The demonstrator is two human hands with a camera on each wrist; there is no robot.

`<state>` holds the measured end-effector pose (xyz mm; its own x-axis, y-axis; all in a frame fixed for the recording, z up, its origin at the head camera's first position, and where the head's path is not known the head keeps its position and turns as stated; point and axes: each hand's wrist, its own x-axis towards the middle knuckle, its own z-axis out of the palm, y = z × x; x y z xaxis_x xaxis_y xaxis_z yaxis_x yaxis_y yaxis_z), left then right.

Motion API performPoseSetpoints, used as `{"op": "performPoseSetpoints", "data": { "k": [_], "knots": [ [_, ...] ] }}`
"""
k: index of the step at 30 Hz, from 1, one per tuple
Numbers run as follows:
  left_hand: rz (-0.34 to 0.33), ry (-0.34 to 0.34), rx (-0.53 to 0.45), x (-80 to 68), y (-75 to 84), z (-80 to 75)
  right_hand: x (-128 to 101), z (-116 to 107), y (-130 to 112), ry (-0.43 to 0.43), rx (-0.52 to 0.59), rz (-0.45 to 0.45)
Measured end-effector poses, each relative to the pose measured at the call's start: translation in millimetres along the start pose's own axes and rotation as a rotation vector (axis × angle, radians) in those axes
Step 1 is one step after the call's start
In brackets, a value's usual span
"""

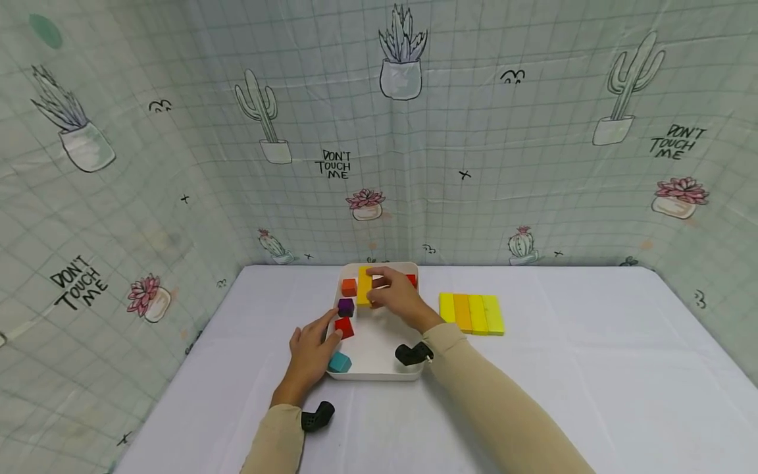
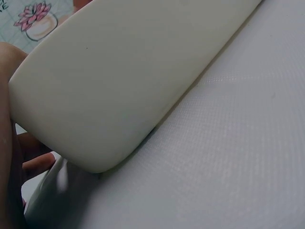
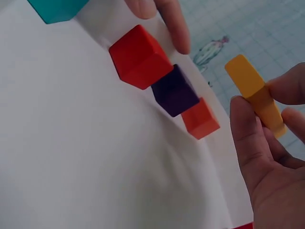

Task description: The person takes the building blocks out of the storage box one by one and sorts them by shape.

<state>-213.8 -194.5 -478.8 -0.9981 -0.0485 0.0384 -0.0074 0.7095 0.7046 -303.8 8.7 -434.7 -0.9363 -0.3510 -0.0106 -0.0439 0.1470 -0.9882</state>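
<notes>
While your right hand [image 1: 398, 297] pinches the yellow bar [image 1: 364, 286] between thumb and fingertips, it's held up over the tray's [image 1: 379, 368] far end, clear of the cubes. Your left hand [image 1: 310, 355] looks mostly relaxed, fingers resting along the tray's left rim, probably to steady it. Red cube [image 3: 139, 57], purple cube [image 3: 174, 91] and orange cube [image 3: 200, 119] line that wall; they look like matte painted wood, sharp-edged. The tray is smooth white plastic with rounded corners.

The table [image 1: 592, 368] is covered in white cloth and enclosed left, far and right by a checked curtain [image 1: 177, 164] printed with cacti.
</notes>
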Motion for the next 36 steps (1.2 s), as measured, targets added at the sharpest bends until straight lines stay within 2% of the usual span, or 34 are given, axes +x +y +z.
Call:
{"op": "performPoseSetpoints", "data": {
  "k": [5, 11, 21, 25, 36],
  "knots": [
    [0.002, -0.002, 0.005, -0.4, 1.5, -1.3, -8.4, -4.9, -4.7, 0.015, 0.033, 0.01],
    [-0.022, -0.004, 0.004, -1.9, -1.1, 0.4, -14.2, -4.3, 6.1, 0.052, 0.053, 0.016],
    [0.008, 0.011, 0.004, 0.0, -1.0, 1.8, -23.9, -5.8, 10.8, 0.098, 0.11, -0.028],
    [0.028, 0.014, 0.006, -0.1, -1.2, 1.7, -26.0, -8.0, 11.1, 0.102, 0.142, -0.028],
    [0.026, 0.017, -0.002, -1.0, -1.1, 1.1, -35.7, -14.8, 8.5, 0.139, 0.154, -0.01]
  ]
}}
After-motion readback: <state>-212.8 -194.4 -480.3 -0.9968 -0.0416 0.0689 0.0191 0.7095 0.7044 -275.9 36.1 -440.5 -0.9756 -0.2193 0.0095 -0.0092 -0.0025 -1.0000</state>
